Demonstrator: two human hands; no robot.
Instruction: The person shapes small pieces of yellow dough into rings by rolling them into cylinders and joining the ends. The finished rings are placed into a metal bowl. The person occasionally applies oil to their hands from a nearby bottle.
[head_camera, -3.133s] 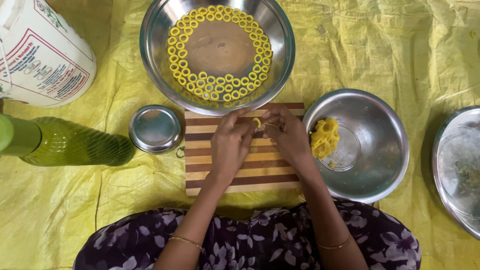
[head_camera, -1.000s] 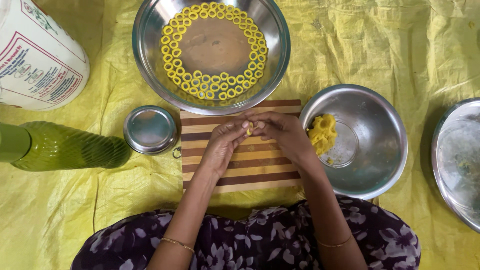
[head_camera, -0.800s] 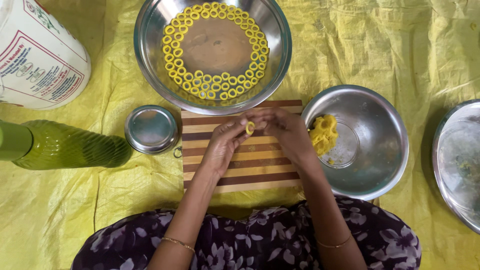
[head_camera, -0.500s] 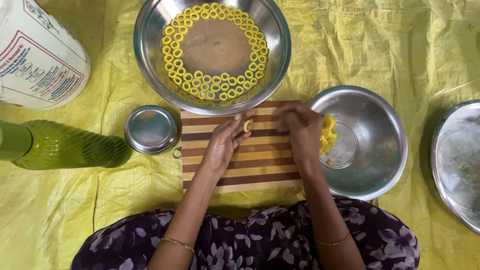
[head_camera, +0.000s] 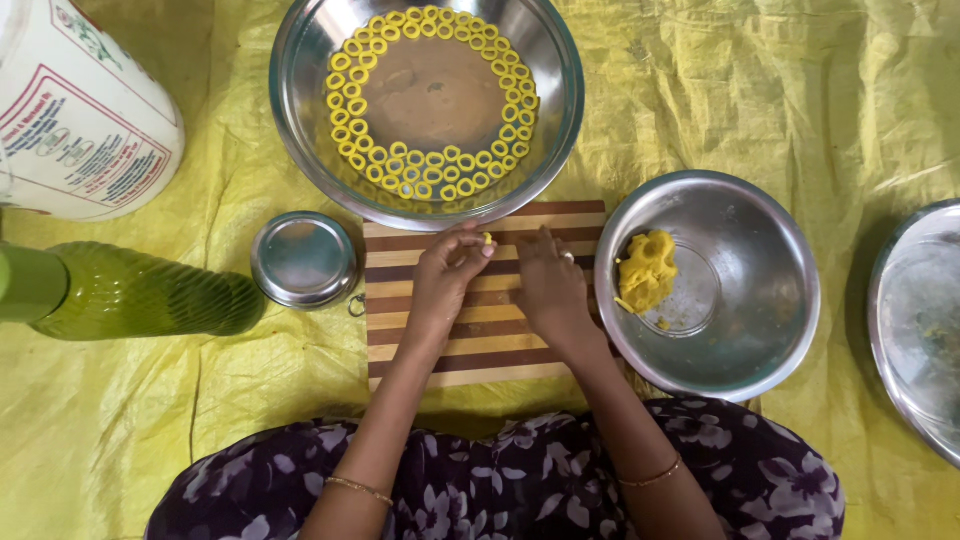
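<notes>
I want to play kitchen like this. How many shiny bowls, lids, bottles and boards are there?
Shiny metal bowls: 3 (ring bowl, dough bowl, edge bowl)
Metal lid: 1
Green bottle: 1
Striped board: 1
Total: 6

Bare yellow sheet (head_camera: 760, 90) lies open upper right; big bowl (head_camera: 300, 60), small bowl (head_camera: 770, 350) and lid (head_camera: 303, 258) hem the striped board (head_camera: 480, 350).

Brown-and-cream striped board (head_camera: 480, 350), yellow dough (head_camera: 646, 270), yellow sheet (head_camera: 750, 90), green bottle (head_camera: 120, 295), purple floral dress (head_camera: 500, 490).
</notes>
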